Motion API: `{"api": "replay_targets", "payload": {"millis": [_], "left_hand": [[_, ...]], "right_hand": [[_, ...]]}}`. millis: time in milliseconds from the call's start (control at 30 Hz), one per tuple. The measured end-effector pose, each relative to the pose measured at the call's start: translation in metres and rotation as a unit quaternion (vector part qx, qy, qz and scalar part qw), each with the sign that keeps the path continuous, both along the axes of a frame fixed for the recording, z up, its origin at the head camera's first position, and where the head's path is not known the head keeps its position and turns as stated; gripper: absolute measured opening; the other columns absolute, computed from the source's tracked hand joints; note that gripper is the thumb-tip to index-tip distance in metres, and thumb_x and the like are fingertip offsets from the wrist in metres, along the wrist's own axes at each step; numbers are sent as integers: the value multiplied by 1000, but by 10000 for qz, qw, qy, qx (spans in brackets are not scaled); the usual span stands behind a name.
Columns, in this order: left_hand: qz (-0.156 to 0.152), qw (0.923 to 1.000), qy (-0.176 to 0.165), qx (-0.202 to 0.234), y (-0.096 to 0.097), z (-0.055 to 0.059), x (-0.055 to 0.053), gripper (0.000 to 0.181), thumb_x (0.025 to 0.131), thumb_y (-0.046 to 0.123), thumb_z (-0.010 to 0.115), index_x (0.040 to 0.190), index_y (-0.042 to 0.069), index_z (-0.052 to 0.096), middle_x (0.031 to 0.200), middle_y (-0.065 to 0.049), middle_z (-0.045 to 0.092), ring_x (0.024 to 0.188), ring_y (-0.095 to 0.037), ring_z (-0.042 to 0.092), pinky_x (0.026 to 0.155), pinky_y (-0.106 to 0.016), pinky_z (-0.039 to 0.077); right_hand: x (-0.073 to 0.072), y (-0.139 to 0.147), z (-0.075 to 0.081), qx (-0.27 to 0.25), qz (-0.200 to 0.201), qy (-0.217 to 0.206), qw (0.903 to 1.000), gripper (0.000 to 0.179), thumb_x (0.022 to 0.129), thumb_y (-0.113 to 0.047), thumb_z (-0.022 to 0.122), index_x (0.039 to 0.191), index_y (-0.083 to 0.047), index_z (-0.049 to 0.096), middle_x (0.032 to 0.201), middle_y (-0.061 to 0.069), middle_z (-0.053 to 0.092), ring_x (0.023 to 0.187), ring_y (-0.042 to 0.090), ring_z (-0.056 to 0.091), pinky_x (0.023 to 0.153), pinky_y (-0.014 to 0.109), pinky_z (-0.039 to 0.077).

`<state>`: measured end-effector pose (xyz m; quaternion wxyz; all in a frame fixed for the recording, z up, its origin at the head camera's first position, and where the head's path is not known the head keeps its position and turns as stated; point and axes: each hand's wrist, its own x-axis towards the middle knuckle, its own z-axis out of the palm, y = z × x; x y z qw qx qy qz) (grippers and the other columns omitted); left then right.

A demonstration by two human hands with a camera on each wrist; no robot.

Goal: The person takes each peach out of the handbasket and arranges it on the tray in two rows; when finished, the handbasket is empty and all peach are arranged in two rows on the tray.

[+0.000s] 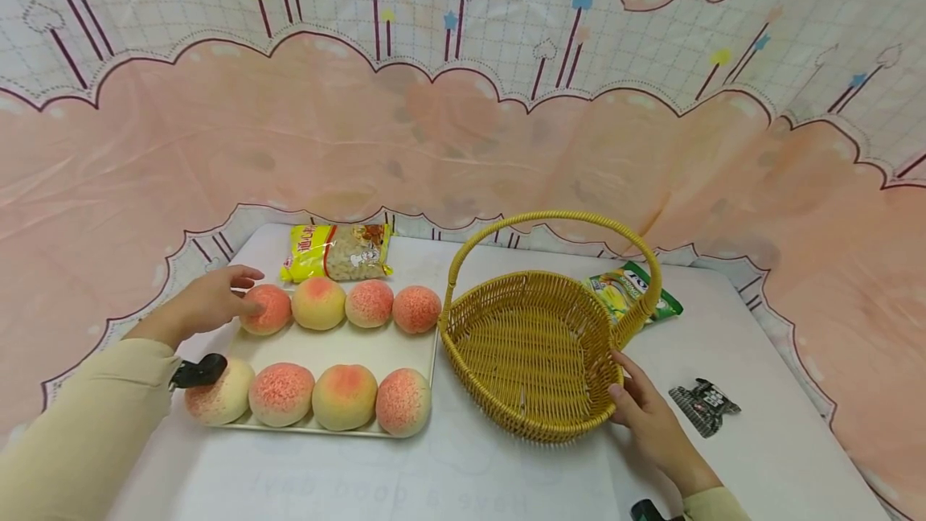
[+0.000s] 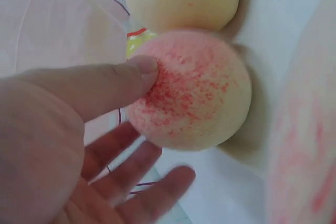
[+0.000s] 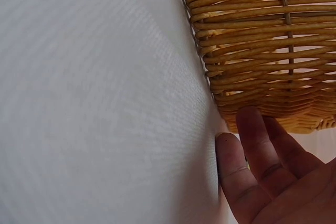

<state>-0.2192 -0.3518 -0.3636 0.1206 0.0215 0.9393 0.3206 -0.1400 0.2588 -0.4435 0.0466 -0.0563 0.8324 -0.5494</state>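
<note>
My left hand (image 1: 213, 301) is at the back left corner of a white tray (image 1: 340, 356). Its thumb touches a pink-speckled peach (image 1: 268, 310), while the visible fingers lie loosely extended beside the fruit in the left wrist view; the index finger is hidden. More peaches (image 1: 347, 396) sit in a back and a front row on the tray. To the right stands a yellow wicker basket (image 1: 531, 344) with a tall arched handle. My right hand (image 1: 654, 416) holds the basket's right side, thumb at the rim and fingertips against the outer weave (image 3: 262, 66).
A yellow-ended clear bag of pasta (image 1: 347, 254) lies behind the tray. Behind the basket is a green packet (image 1: 647, 293), partly covered by the handle. A small black-and-silver wrapper (image 1: 704, 406) lies right of my right hand. A patterned cloth (image 1: 448, 143) hangs behind the white table.
</note>
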Motion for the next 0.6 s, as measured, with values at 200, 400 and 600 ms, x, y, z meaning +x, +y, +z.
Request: {"api": "replay_targets", "payload": {"millis": [200, 400, 600], "left_hand": [[185, 9998, -5, -53, 2, 0, 0, 65, 92, 17, 69, 138, -16, 39, 134, -43, 41, 112, -50, 54, 81, -47, 56], [300, 9994, -97, 166, 4, 0, 0, 66, 93, 18, 67, 142, -15, 36, 137, -41, 39, 115, -50, 51, 92, -57, 49], [273, 9982, -57, 527, 2, -2, 0, 69, 94, 20, 66, 145, -14, 32, 140, -42, 36, 124, -55, 42, 99, -65, 41]], "right_hand": [[0, 0, 0, -39, 37, -8, 10000, 54, 108, -19, 46, 157, -10, 26, 144, 40, 37, 119, 45, 54, 79, 34, 58], [0, 0, 0, -17, 40, 40, 10000, 54, 108, -19, 46, 157, -9, 26, 143, 40, 39, 118, 44, 55, 79, 33, 58], [0, -1, 0, -28, 28, 102, 9999, 53, 108, -17, 46, 156, -8, 27, 139, 40, 42, 115, 42, 58, 78, 31, 57]]}}
